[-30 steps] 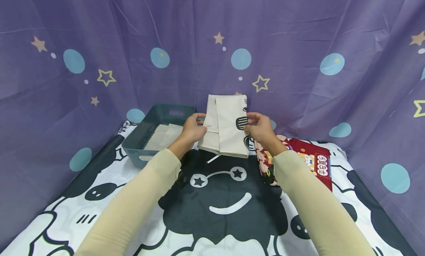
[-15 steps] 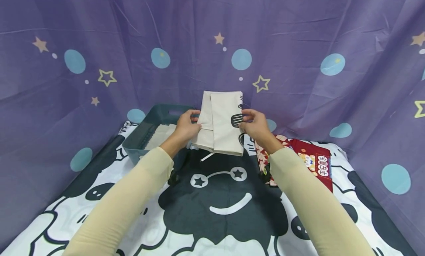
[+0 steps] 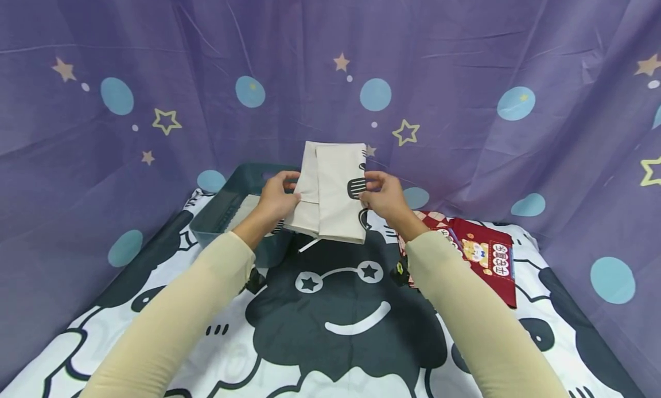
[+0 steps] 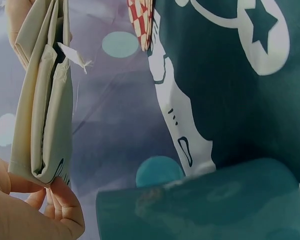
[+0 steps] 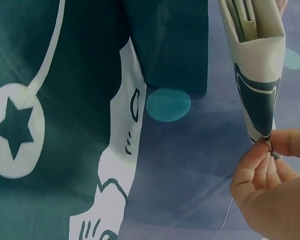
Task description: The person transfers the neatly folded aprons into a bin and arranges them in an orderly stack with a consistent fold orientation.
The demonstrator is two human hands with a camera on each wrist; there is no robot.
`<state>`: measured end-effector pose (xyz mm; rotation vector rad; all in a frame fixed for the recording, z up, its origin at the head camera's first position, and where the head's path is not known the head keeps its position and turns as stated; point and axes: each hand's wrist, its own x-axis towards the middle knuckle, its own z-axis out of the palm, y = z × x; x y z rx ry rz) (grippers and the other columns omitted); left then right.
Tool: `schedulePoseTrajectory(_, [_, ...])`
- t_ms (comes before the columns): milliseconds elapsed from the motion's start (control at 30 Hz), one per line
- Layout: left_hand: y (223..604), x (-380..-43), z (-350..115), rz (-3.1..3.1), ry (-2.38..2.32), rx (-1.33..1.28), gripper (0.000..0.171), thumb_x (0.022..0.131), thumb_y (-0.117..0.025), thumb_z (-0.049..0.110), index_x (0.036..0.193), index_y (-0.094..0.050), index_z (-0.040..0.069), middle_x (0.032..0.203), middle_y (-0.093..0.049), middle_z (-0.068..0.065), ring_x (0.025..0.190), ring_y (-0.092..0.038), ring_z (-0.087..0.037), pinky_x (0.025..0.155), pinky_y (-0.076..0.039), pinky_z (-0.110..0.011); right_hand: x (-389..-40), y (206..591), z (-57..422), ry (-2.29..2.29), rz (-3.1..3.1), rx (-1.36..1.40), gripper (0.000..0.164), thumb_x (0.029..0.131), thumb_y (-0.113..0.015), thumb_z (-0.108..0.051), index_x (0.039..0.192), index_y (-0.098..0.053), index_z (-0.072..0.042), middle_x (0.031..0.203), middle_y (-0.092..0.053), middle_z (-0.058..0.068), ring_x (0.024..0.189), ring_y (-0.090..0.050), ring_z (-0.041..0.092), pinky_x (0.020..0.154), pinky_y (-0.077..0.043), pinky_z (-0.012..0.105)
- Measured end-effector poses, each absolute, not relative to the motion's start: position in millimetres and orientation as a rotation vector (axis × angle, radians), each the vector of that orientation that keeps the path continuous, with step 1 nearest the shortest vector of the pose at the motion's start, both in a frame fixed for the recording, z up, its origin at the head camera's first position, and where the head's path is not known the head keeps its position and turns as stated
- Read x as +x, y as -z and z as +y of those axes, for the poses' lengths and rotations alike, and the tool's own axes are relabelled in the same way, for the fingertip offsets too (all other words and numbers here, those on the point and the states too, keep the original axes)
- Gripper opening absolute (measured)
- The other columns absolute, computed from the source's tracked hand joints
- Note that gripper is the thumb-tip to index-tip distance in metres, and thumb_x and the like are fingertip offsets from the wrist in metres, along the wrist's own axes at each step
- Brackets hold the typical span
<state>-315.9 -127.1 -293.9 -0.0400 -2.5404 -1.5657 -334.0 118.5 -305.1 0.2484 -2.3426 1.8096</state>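
Two hands, one folded cloth, one basket, and stars to count all around.
From where I stand I count one left hand (image 3: 279, 198) and one right hand (image 3: 384, 197), two cream sleeves (image 3: 172, 312), one folded cream cloth (image 3: 333, 194) with one white tie (image 3: 310, 245) showing, and one teal basket (image 3: 221, 204). In the basket I see at least one pale cloth (image 3: 241, 212); how many, I can't tell. Over on the right there are at least two red items, one checked piece (image 3: 428, 219) and one bear-printed pack (image 3: 480, 252), partly hidden by a sleeve. The purple curtain (image 3: 310, 19) shows three yellow outline stars (image 3: 156, 118) and five peach stars (image 3: 147, 157); the tablecloth (image 3: 351, 346) has two star-filled discs (image 3: 308, 282) and one white smile (image 3: 358, 320).
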Motion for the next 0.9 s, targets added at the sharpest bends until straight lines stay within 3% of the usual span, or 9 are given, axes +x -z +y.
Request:
schedulePoseTrajectory(667, [292,-311,-164,-2.534,1.500,0.007,0.055,0.096,-0.060,-0.005,0.148,-0.051,0.009,0.132,-0.057,-0.019,0.114,-0.057,-0.033,0.090,-0.052,-0.045,-337,305,77,-1.880,-2.289,0.291,0.056,0.085,-0.064,0.014,0.139,-0.058,0.002,0.112,-0.055,0.020,0.075,-0.054,0.017,0.063,-0.056,0.024])
schedulePoseTrajectory(900, [293,-314,-177,-2.501,1.510,0.023,0.049,0.095,-0.062,-0.005,0.143,-0.056,0.004,0.129,-0.059,-0.020,0.116,-0.053,-0.031,0.086,-0.050,-0.036,-338,306,63,-1.904,-2.282,0.266,0.054,0.088,-0.066,0.011,0.140,-0.059,0.000,0.118,-0.057,0.022,0.073,-0.056,0.015,0.063,-0.053,0.025])
